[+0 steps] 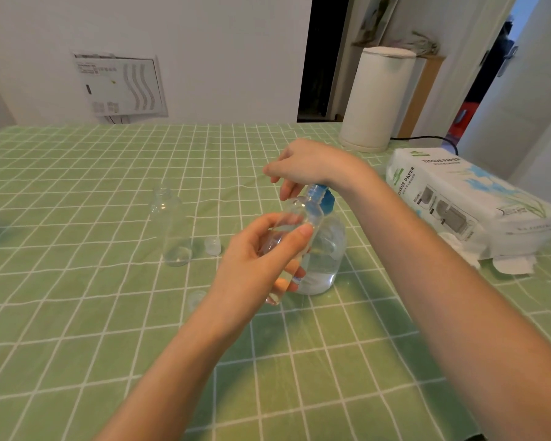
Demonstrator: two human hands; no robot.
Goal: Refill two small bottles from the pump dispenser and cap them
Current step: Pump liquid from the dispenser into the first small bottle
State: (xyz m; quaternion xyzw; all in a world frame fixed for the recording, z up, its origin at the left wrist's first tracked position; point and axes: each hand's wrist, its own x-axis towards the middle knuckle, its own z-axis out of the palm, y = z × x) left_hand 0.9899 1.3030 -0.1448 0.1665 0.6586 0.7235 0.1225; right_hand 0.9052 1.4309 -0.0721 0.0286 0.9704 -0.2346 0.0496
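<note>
My left hand (261,262) grips a small clear bottle (295,218), tilted with its open mouth up against the blue pump head (323,197) of the clear dispenser (323,259). My right hand (306,167) rests on top of the pump, palm down, fingers curled over it. A second small clear bottle (172,227) stands upright and uncapped to the left. Two clear caps lie on the cloth: one cap (213,246) beside the standing bottle, the other cap (196,299) near my left wrist.
A green checked tablecloth (77,313) covers the table. A tissue paper pack (465,202) with loose tissues lies at the right. A white cylindrical appliance (376,100) with a black cord stands at the back right.
</note>
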